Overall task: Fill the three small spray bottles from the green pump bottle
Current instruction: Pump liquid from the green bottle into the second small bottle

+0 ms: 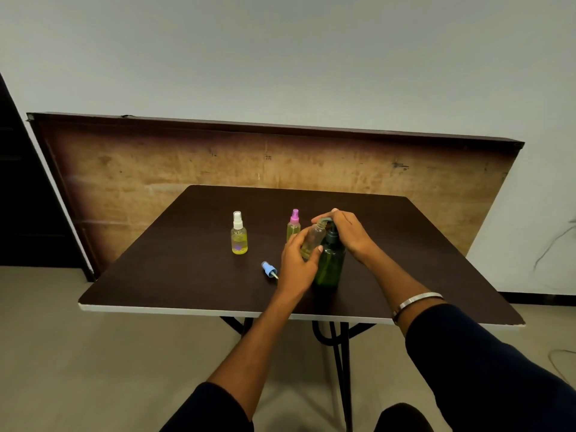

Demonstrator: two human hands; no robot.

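Dark brown square table (pixel 193 275) with pale front edge stood on black metal legs over beige floor. On top: white-capped spray bottle (pixel 239 233), upright, yellow liquid inside, left of centre; pink-capped spray bottle (pixel 294 227), upright, further right; green pump bottle (pixel 330 266), upright, nearer front edge; blue spray cap (pixel 269 269) lay on side, tube pointing front-right, just left of green bottle.

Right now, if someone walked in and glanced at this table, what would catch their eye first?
Probably the two hands at the table's centre: the left hand tilts an uncapped small spray bottle under the spout of the green pump bottle, while the right hand rests on the pump head. Next, the white-capped spray bottle and pink-capped spray bottle standing behind, both holding yellow liquid, and the loose blue spray cap lying by the left hand.
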